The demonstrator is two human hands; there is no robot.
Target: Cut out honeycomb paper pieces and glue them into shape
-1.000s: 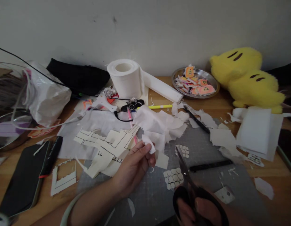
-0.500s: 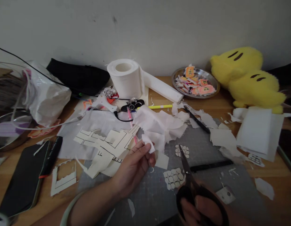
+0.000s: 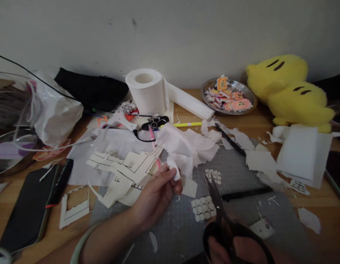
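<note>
My left hand (image 3: pixel 159 194) pinches a small white paper piece (image 3: pixel 174 169) between thumb and fingers, above the grey cutting mat (image 3: pixel 175 234). At the lower right, my right hand (image 3: pixel 230 249) has its fingers in the handles of black scissors (image 3: pixel 218 207), whose blades are slightly parted. Two cutouts with drawn circles lie near the blades: a larger one (image 3: pixel 203 208) to their left and a smaller one (image 3: pixel 214 176) by the tips. Drawn paper scraps (image 3: pixel 131 168) lie left of my left hand.
A paper roll (image 3: pixel 145 93) stands at the back, beside a metal dish (image 3: pixel 252 108) of colourful cutouts. Yellow plush toys (image 3: pixel 296 99) sit back right. A phone (image 3: pixel 27 209) and black cutter (image 3: pixel 61 183) lie left. A black pen (image 3: pixel 247 193) lies right of the scissors.
The scissor blades have opened slightly, and my right hand has shifted a little. My left hand has barely moved with the white paper.
</note>
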